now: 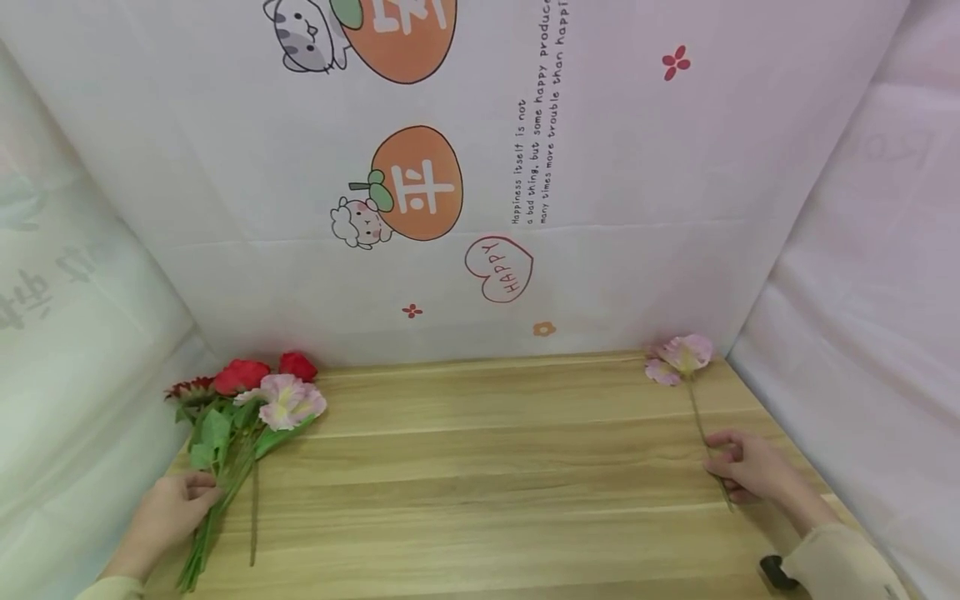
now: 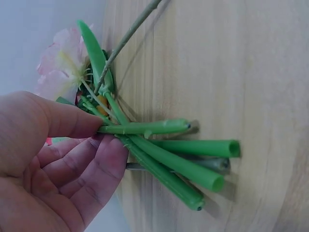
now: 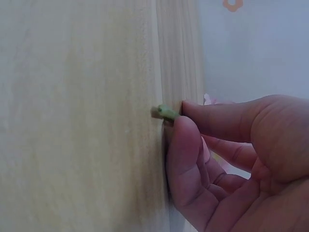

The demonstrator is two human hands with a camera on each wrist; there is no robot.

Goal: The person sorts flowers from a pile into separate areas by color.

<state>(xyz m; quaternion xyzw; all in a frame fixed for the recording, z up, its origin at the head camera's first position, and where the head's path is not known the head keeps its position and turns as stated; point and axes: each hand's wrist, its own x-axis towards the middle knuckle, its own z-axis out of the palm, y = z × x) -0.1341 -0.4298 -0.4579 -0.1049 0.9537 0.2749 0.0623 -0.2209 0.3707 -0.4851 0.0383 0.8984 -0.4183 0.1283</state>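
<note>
At the table's left, a bunch of artificial flowers holds red blooms [image 1: 242, 377], a dark red one [image 1: 191, 390] and a pale pink one [image 1: 288, 402]. My left hand [image 1: 168, 508] pinches its green stems [image 2: 169, 164] between thumb and fingers; in the left wrist view the cut ends fan out past the fingertips. One thin brownish stem [image 1: 253, 521] points apart from the others. Over at the right, my right hand [image 1: 753, 471] pinches the thin stem [image 1: 697, 412] of a pink flower [image 1: 686, 354]. Only its stem end [image 3: 168, 113] and bits of petal show in the right wrist view.
The wooden table [image 1: 480, 483] spans between the hands. A printed white cloth [image 1: 600, 275] rises behind its back edge, with white cloth walls at left and right [image 1: 847, 333]. Beside the right sleeve is a small black object [image 1: 777, 572].
</note>
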